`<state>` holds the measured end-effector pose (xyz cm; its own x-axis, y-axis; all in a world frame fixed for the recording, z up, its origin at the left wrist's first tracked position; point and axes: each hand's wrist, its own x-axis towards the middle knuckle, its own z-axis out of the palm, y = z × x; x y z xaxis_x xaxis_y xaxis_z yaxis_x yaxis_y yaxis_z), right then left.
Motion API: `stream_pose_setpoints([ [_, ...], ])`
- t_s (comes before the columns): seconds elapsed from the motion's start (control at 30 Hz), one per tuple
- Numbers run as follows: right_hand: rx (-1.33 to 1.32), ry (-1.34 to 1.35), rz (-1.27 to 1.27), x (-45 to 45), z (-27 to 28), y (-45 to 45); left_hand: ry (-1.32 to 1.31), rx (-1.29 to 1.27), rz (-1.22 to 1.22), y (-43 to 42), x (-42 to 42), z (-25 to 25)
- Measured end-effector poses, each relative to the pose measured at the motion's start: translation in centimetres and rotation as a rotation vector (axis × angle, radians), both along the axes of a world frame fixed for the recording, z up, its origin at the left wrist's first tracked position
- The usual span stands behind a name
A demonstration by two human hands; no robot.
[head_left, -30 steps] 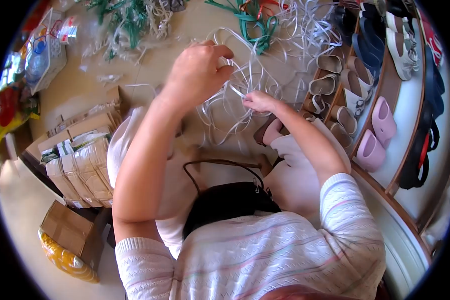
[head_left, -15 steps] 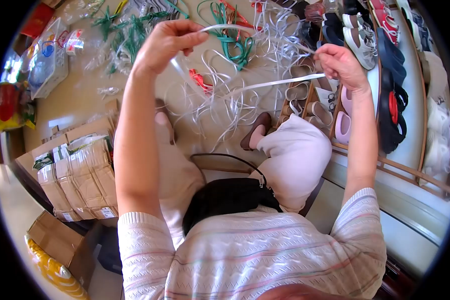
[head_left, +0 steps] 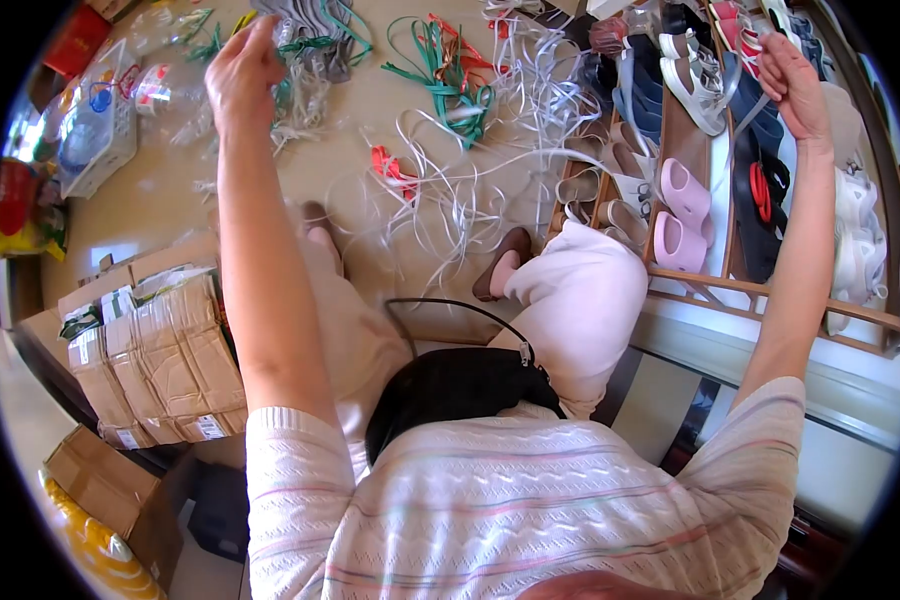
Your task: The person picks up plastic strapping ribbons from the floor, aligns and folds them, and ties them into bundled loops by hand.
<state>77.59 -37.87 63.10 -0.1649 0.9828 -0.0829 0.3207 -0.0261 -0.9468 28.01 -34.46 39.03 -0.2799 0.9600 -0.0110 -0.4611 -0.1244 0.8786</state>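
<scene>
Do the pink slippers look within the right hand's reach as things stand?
Probably yes: the right hand is raised near the pink slippers, and nothing visible covers them. It is pinching a pale strap, though, so it would likely have to free its fingers first.

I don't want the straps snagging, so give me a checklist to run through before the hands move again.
1. Left hand has hold of a pale strap: ok.
2. Right hand has hold of a strap: cannot tell, its fingers hide it.
3. Held strap clear of the shoes: cannot tell, it crosses them in view.
4. White straps on the floor untangled: not ok, looped over each other.
5. Green straps apart from the white ones: not ok, the piles meet.
</scene>
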Motion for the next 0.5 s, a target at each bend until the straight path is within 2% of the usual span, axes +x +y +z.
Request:
stream_pose_setpoints([
  [0.07,0.01,0.063,-0.086,0.1,0.4,0.4,0.109,-0.024,-0.087,-0.1,0.9,-0.1],
  [0.1,-0.023,0.076,0.033,-1.8,0.4,0.0,0.152,-0.026,-0.144,-0.4,1.6,0.0],
  [0.2,-0.014,0.093,-0.237,-11.8,-1.9,-2.1,0.134,-0.032,-0.483,-1.1,4.7,-0.2],
  [0.27,-0.013,0.157,0.024,-13.6,-4.7,-2.3,0.102,-0.08,-0.783,-2.4,7.2,0.3],
  [0.37,-0.107,0.036,0.038,-19.0,-7.4,-3.4,0.147,-0.057,-1.063,-3.7,9.5,0.1],
  [0.4,-0.042,-0.035,0.104,-19.5,-8.5,-3.4,0.213,-0.013,-1.07,-3.9,10.1,-0.1],
  [0.47,0.157,-0.192,0.288,-19.5,-11.2,-3.2,0.173,0.037,-1.066,-4.6,10.9,0.5],
  [0.5,0.051,-0.19,0.346,-19.9,-11.2,-3.0,0.009,0.054,-1.131,-4.4,11.0,0.3],
])
